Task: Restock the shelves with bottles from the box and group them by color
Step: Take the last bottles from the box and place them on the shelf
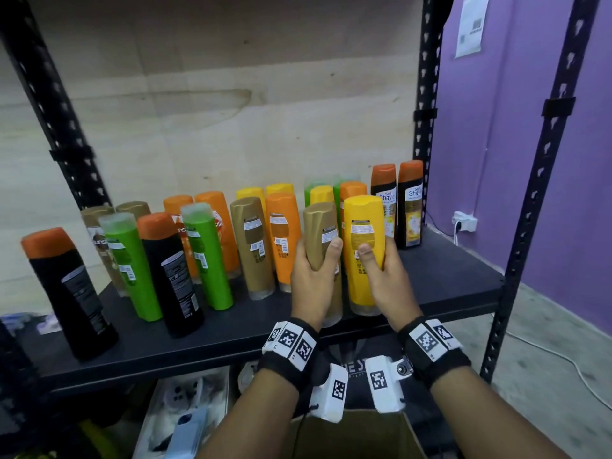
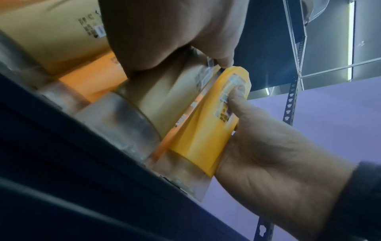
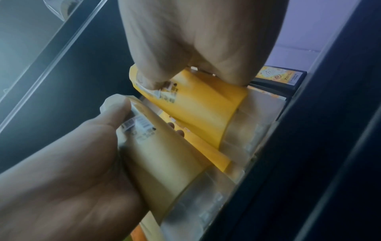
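Each hand wrapped one upright bottle, left hand (image 1: pixel 311 276) the gold bottle (image 1: pixel 323 240), right hand (image 1: pixel 381 276) the yellow bottle (image 1: pixel 362 233) beside it, probably steadying them at the shelf (image 1: pixel 447 279) edge for colour sorting.

Both bare forearms wear black wristbands (image 1: pixel 287 354) carrying white square-patterned marker blocks (image 1: pixel 427 339).

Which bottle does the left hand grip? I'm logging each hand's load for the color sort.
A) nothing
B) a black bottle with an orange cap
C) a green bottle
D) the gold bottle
D: the left hand wraps round the gold bottle at the shelf's front, while the right hand grips the yellow bottle beside it.
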Action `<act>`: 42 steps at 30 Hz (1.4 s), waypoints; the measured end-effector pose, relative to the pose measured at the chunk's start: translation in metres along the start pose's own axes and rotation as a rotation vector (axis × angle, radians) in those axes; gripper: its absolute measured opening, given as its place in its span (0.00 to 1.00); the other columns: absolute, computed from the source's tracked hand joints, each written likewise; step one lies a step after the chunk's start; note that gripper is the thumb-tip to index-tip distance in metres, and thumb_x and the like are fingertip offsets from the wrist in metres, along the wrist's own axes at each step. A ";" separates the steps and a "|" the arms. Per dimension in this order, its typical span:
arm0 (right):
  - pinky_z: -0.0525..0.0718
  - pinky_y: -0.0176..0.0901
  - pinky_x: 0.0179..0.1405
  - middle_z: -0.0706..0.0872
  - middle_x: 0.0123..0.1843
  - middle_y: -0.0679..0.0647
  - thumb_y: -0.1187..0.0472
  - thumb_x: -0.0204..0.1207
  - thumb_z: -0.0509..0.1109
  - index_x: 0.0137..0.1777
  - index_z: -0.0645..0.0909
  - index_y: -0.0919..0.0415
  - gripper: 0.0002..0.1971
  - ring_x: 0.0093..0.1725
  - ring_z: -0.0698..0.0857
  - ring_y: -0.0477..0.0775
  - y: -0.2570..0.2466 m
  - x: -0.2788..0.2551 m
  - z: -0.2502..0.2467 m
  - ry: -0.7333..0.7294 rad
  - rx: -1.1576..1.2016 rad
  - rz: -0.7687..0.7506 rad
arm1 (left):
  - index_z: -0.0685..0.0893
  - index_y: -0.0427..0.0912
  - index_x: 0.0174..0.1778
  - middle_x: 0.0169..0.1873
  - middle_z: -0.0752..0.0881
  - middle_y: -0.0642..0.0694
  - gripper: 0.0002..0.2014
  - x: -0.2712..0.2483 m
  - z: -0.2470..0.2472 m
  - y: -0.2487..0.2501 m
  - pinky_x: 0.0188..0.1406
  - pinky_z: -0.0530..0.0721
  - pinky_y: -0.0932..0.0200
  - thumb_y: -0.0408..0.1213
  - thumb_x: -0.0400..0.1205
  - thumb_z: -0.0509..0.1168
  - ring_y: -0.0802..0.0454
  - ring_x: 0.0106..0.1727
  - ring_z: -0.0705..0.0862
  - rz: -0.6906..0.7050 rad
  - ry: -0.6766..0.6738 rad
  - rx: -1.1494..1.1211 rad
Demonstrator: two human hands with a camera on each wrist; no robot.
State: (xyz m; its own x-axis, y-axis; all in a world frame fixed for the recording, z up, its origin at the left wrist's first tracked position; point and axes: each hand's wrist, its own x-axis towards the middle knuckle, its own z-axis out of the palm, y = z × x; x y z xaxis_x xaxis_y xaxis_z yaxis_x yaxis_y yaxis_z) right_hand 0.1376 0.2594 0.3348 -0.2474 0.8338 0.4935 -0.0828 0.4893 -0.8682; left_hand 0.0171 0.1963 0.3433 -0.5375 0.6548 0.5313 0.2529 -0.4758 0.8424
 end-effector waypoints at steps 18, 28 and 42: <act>0.70 0.51 0.79 0.66 0.86 0.39 0.25 0.82 0.53 0.86 0.54 0.28 0.33 0.79 0.71 0.42 0.033 0.038 0.003 -0.097 0.036 0.090 | 0.52 0.53 0.91 0.87 0.63 0.51 0.39 0.014 0.015 -0.037 0.85 0.68 0.48 0.61 0.87 0.61 0.56 0.87 0.64 0.073 -0.020 0.235; 0.70 0.61 0.83 0.78 0.76 0.28 0.18 0.73 0.59 0.68 0.66 0.10 0.23 0.78 0.76 0.41 0.055 0.045 0.000 -0.159 0.121 0.238 | 0.59 0.55 0.88 0.80 0.73 0.59 0.35 0.015 0.016 -0.065 0.78 0.73 0.61 0.65 0.86 0.58 0.68 0.78 0.73 -0.005 -0.059 0.209; 0.78 0.50 0.72 0.83 0.70 0.33 0.39 0.75 0.57 0.72 0.68 0.16 0.25 0.69 0.82 0.40 0.048 0.044 0.003 -0.165 0.122 0.245 | 0.63 0.52 0.85 0.73 0.78 0.58 0.33 0.011 0.016 -0.068 0.57 0.70 0.80 0.64 0.86 0.55 0.64 0.71 0.76 -0.066 -0.035 0.252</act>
State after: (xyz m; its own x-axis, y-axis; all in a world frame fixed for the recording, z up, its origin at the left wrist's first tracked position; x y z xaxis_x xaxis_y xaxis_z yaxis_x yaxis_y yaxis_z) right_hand 0.1199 0.3188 0.3143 -0.4271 0.8654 0.2621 -0.1136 0.2362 -0.9650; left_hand 0.0072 0.2455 0.2935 -0.5325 0.7014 0.4737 0.4133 -0.2730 0.8687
